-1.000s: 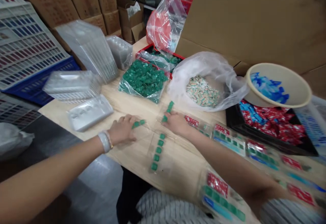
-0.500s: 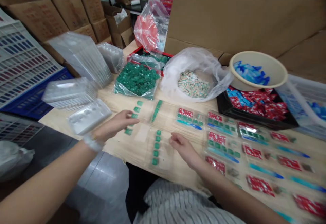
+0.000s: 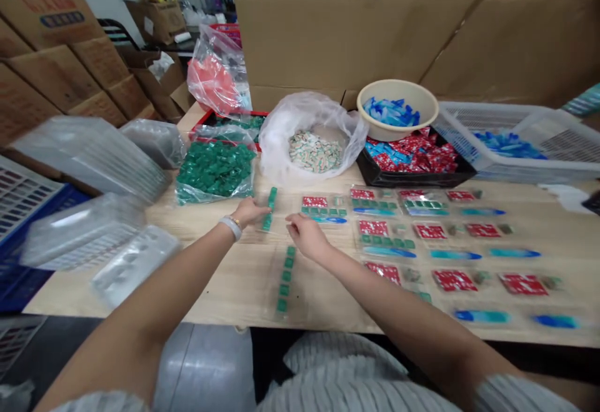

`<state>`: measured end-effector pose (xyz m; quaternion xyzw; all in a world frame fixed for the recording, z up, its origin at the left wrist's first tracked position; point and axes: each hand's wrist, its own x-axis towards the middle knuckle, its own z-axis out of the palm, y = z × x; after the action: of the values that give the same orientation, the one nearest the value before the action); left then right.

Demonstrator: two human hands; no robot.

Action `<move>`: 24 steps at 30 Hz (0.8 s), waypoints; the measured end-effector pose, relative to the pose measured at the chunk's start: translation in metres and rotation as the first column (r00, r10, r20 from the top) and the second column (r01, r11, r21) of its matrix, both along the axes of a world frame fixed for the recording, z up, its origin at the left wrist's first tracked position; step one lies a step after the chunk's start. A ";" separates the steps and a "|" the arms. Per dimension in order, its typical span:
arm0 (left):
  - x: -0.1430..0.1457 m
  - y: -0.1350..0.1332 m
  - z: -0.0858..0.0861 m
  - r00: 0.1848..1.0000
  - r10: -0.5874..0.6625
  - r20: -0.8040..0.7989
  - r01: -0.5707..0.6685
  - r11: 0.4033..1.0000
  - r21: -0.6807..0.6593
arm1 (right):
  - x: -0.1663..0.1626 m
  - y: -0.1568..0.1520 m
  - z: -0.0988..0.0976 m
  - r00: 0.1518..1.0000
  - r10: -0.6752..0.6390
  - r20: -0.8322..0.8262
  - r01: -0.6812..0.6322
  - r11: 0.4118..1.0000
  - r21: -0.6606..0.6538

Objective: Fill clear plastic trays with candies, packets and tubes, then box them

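My left hand [image 3: 249, 212] rests on the wooden table [image 3: 225, 287], its fingers closed on green sachets [image 3: 270, 208] in a clear blister tray. My right hand [image 3: 304, 236] hovers just right of it, fingers curled toward that same tray; whether it holds anything is hidden. A second clear tray [image 3: 285, 277] with a row of green sachets lies nearer me, below my right hand. A bag of green sachets [image 3: 214, 169] sits behind my left hand.
Filled trays [image 3: 398, 237] with red, green and blue sachets cover the table's right side. A white bag of sachets [image 3: 313, 143], a beige bowl [image 3: 398, 109], a black tray [image 3: 412, 165] and a white basket [image 3: 515, 143] line the back. Empty clear trays [image 3: 89, 174] are stacked at left.
The view swung right. My left hand moved right to the far green tray. My right hand went up from the near tray to beside it.
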<state>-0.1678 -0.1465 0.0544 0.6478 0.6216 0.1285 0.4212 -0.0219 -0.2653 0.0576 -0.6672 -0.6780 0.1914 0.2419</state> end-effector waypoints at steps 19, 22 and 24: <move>-0.018 -0.027 0.007 0.890 -0.313 -0.331 0.447 0.745 0.495 | -0.007 0.047 -0.044 0.958 0.076 -0.278 -0.074 0.997 0.017; -0.008 -0.029 0.020 0.798 -0.399 -0.451 0.581 0.706 0.405 | -0.009 0.045 -0.046 0.950 0.012 -0.312 -0.019 1.000 -0.019; -0.003 -0.029 0.023 0.775 -0.409 -0.482 0.601 0.714 0.360 | -0.010 0.047 -0.046 0.947 -0.024 -0.320 0.005 0.998 -0.060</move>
<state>-0.1706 -0.1755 0.0769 0.8924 0.4290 0.0369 0.1352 -0.0315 -0.2187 0.0114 -0.6389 -0.6189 0.3151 0.3308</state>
